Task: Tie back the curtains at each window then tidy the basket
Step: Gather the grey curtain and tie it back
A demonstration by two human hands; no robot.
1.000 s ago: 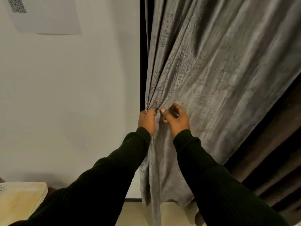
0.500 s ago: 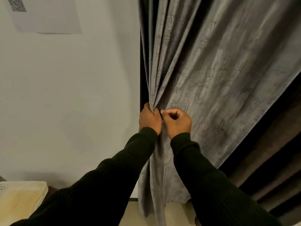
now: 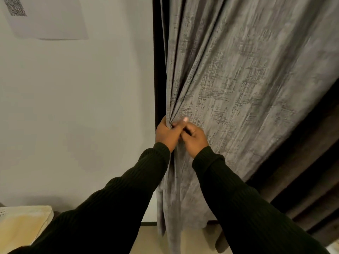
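While both hands bunch the grey curtain [image 3: 229, 85] at its left edge, the tie-back step looks only begun.

With its fingers curled round the gathered folds, the left hand [image 3: 166, 132] grips the bunch just beside the dark frame [image 3: 156, 70]; the right hand [image 3: 193, 137] touches it, fingers curled and pinching a further pleat, thumb raised against the cloth. The curtain hangs right of the white wall [image 3: 73, 107], fanning up and right from the grip, its lower end falling near the floor. A darker curtain [image 3: 302, 180] hangs behind, to the right. No tie or hook shows, nor the basket. The next move likely calls for drawing in more cloth from the right, then holding the bunch one-handed while the other finds a tie.
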